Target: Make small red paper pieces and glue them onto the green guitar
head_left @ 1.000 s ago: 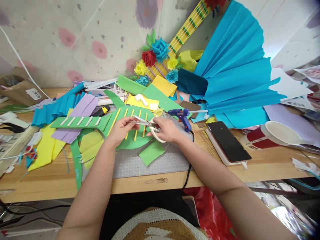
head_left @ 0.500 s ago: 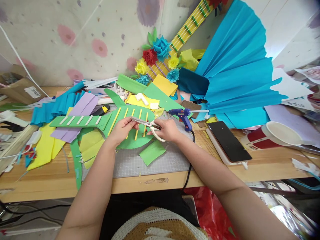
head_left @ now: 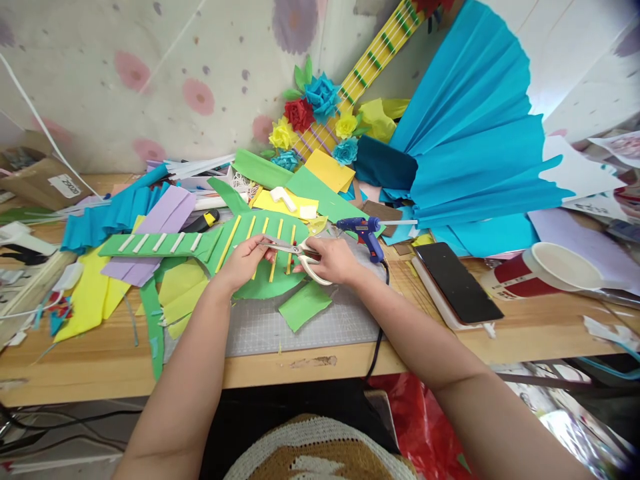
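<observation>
A green paper guitar (head_left: 170, 243) with yellow strips across its body lies on a grey cutting mat (head_left: 300, 327). My right hand (head_left: 333, 260) grips white-handled scissors (head_left: 300, 253), blades pointing left over the guitar body. My left hand (head_left: 245, 260) pinches something small at the blade tips; what it is cannot be made out. Both hands hover over the guitar's round body.
A blue glue gun (head_left: 365, 230) lies just right of my hands, its cord running off the table edge. A black phone (head_left: 457, 280) and a tipped red paper cup (head_left: 540, 270) lie at right. Blue pleated paper (head_left: 475, 147), paper flowers (head_left: 310, 113) and coloured scraps crowd the back and left.
My hands and the scissors have barely shifted; the blades stay over the guitar body with my left fingers at their tips.
</observation>
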### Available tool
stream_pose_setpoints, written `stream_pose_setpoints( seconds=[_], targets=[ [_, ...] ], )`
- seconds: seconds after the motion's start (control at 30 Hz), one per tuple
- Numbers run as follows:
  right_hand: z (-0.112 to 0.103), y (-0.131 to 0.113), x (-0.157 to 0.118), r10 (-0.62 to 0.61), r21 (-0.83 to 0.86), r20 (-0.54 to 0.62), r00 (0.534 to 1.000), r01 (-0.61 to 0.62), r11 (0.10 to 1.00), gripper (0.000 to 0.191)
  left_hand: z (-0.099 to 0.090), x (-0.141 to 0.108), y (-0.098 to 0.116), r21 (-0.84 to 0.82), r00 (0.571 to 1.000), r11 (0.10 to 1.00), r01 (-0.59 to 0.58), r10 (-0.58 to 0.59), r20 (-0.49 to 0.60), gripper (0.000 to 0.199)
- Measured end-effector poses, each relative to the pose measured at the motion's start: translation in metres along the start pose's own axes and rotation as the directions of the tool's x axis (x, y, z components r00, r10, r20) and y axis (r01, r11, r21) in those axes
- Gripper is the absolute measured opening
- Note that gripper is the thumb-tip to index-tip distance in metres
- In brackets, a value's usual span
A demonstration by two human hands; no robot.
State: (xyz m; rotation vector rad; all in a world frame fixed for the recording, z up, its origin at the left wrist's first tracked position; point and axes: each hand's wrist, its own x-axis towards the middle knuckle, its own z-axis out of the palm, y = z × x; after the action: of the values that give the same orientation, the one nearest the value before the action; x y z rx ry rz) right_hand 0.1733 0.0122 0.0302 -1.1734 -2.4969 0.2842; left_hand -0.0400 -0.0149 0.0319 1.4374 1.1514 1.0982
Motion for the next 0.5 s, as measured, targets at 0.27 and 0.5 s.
stream_pose_setpoints(
  seconds=[0.27, 0.5],
  targets=[
    [0.000, 0.003, 0.000, 0.038, 0.004, -0.002, 0.999, -0.038, 0.999, 0.044, 0.004, -0.001, 0.006, -0.035, 1.000, 0.999, 0.030, -0.029, 0.003, 0.030],
    [-0.003, 0.001, 0.000, 0.001, 0.007, 0.037, 0.999, -0.001, 1.000, 0.042, 0.005, -0.002, 0.011, -0.047, 1.000, 0.998, 0.028, -0.028, 0.012, 0.024]
  ],
)
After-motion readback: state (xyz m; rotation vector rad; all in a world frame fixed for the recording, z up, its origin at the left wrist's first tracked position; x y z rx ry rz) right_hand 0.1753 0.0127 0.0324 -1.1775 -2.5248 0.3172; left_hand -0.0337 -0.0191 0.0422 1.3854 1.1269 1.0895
